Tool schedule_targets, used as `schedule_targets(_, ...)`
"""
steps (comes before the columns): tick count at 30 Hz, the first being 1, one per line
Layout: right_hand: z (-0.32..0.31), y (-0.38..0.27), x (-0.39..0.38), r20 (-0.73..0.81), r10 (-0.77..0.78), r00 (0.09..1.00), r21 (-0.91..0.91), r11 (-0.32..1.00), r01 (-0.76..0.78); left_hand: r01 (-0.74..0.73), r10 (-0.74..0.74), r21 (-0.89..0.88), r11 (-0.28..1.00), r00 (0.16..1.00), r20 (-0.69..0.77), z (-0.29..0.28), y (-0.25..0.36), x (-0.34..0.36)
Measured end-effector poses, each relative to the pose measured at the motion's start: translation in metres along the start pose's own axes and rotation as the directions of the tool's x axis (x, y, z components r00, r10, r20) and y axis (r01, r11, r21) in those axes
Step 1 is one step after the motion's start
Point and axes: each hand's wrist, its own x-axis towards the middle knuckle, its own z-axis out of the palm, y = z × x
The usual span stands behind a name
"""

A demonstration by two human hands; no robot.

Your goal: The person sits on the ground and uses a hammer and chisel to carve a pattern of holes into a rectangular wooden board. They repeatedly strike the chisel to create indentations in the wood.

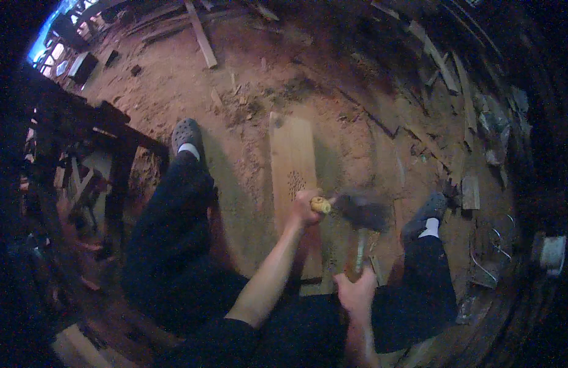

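No text, label, number or sign can be read; the cluster of small dark marks [296,182] on the long pale rectangular wooden board [294,144] seems, in this dim view, to form no letters.

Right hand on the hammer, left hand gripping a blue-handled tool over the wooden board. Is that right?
Not quite: the head view shows the tool's handle is yellow, not blue. The left hand does grip it over the wooden board, and the right hand does hold the hammer.
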Motion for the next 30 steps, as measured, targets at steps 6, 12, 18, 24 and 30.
schedule_targets(6, -0.024, -0.016, -0.026, -0.094, 0.041, 0.995, 0.723, 0.690, 0.040, 0.157, -0.147, 0.014, 0.987, 0.882, 0.447, -0.024, 0.013, 0.007)
schedule_targets(12, 0.020, 0.034, 0.009, 0.076, 0.020, 0.997, -0.139, 0.990, -0.009, 0.127, -0.048, -0.195, 0.973, 0.929, 0.366, -0.022, 0.019, 0.016)
schedule_targets(18, -0.029, -0.004, -0.022, -0.123, 0.003, 0.992, 0.593, 0.802, 0.071, 0.131, -0.130, 0.025, 0.991, 0.905, 0.405, -0.029, 0.006, 0.003)
schedule_targets(24, 0.029, 0.051, 0.002, -0.012, -0.052, 0.999, 0.045, 0.998, 0.053, 0.198, -0.162, -0.048, 0.979, 0.899, 0.408, -0.019, 0.012, -0.003)
schedule_targets(30, -0.022, -0.001, -0.022, -0.022, -0.088, 0.996, 0.070, 0.994, 0.090, 0.272, -0.245, 0.005, 0.962, 0.858, 0.451, -0.031, 0.017, 0.006)
